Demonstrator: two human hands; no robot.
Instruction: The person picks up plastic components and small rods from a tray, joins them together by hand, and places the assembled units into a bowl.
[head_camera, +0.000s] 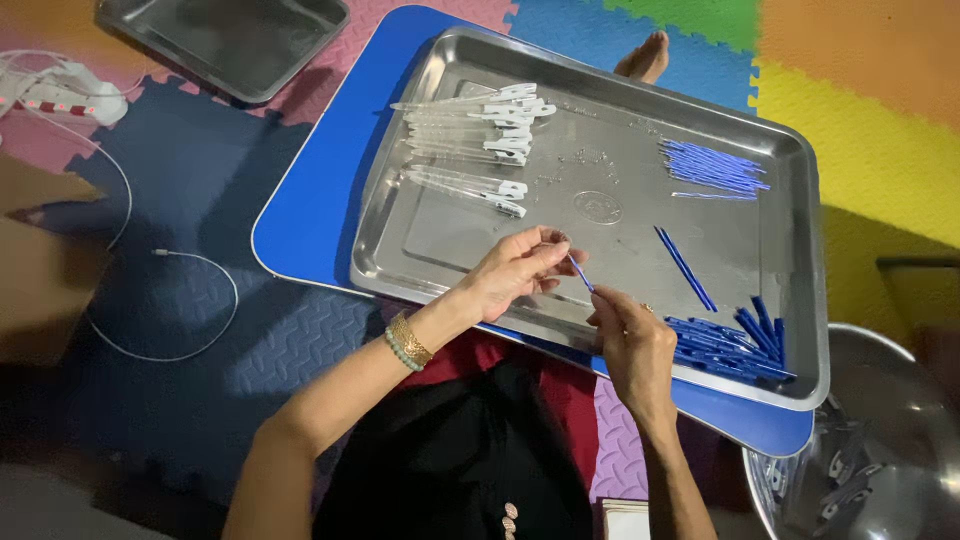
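Over the steel tray (610, 140), my left hand (515, 272) and right hand (632, 340) pinch a thin blue rod (580, 272), its ends hidden by fingers

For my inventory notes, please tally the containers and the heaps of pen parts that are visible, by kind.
Metal trays: 2, the large tray in use and a small tray at top left.
Metal bowl: 1.
Heaps of clear pen barrels: 1.
Heaps of thin blue refills: 1.
Heaps of blue caps: 1.
Total: 6.
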